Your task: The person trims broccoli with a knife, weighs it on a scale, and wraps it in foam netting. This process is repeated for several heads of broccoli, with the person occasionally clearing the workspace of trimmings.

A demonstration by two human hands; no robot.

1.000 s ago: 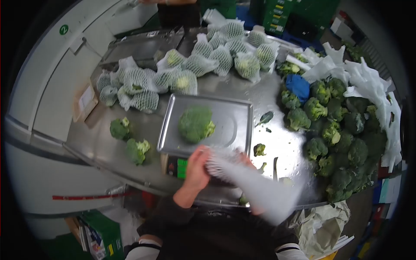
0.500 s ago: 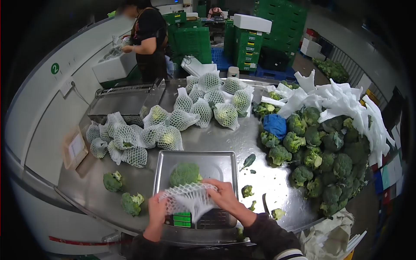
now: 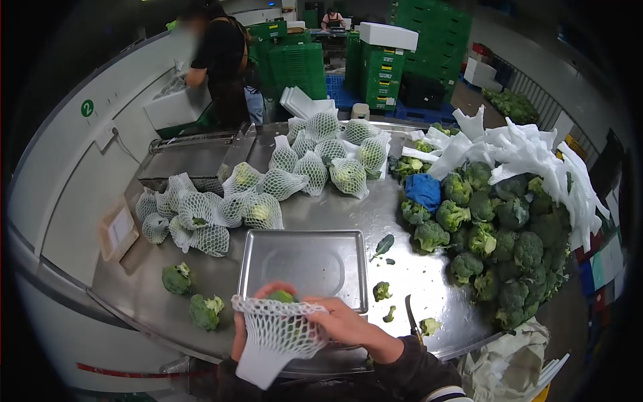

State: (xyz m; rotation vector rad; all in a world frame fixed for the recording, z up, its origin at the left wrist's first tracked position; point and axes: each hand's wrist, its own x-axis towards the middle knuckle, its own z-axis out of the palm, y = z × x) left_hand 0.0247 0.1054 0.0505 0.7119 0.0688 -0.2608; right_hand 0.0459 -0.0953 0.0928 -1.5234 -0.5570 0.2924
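Over the near edge of the scale, a white foam net sleeve hangs between my hands with its mouth stretched wide. Part of a green broccoli head shows at that mouth; the mesh covers the rest. My left hand is behind the sleeve, its blurred fingers curled round the broccoli, the palm mostly hidden. On the right side, my right hand grips the sleeve's rim. The scale's steel tray has nothing on it.
Netted broccoli lies beyond the scale and at left. Two bare heads rest left of it. A broccoli pile, foam nets, a blue cloth and a knife are at right. A co-worker stands at back left.
The broccoli has left the scale tray and is now at the sleeve's mouth. My left hand has shifted behind the sleeve, which hangs lower and wider. The co-worker has leaned towards the white box.
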